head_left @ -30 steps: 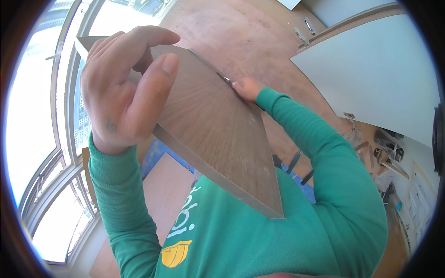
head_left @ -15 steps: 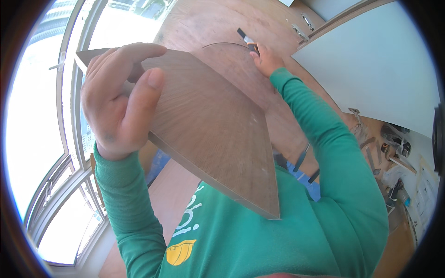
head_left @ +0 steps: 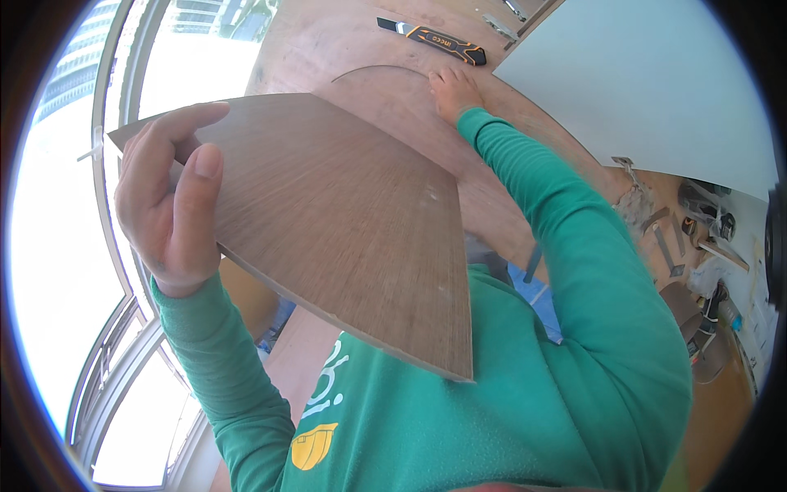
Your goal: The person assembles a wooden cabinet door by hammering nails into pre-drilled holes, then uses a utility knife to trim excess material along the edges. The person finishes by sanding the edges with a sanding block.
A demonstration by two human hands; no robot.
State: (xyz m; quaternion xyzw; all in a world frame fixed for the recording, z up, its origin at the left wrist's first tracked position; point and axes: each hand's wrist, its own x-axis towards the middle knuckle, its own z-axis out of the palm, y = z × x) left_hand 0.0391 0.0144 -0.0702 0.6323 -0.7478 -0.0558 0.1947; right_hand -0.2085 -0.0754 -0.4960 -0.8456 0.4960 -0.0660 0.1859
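Board (head_left: 352, 230) in left hand (head_left: 168, 201), fingers and thumb curled at its edge. Knife (head_left: 438, 43) beyond right hand (head_left: 456, 95); fingers bent together, pinch on adjacent strip (head_left: 381, 66) unclear.

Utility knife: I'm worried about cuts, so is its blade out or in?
Out: on the utility knife, a dark blade extends beyond the silver section.

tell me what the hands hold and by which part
The left hand holds the wooden board by its left edge; whether the right hand grips the thin strip cannot be told.
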